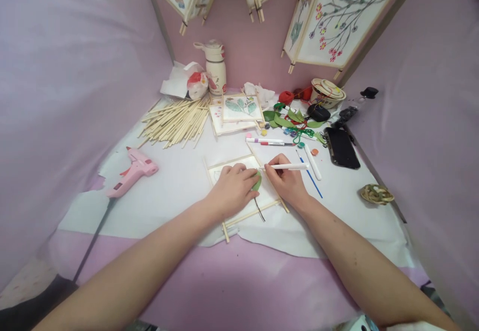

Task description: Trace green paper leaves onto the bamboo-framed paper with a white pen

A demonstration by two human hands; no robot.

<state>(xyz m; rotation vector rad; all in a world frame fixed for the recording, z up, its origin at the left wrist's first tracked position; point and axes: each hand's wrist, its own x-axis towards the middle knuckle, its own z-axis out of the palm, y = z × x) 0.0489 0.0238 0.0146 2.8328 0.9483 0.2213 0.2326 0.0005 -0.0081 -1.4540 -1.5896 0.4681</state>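
A panel of white paper in a wooden-stick frame lies on the table in front of me. My left hand rests flat on it, its fingers stretched over a green leaf and pressing it to the paper. Much of the leaf is hidden under the fingers; its dark stem points toward me. In my right hand is a white pen, pinched between thumb and fingers. Its tip is by the leaf's upper right edge; whether it touches the paper I cannot tell.
A pink glue gun lies left, before a pile of wooden sticks. Finished panels, a bottle and leaves stand or lie behind. Brushes, a phone and a woven ring are right. Lanterns hang above.
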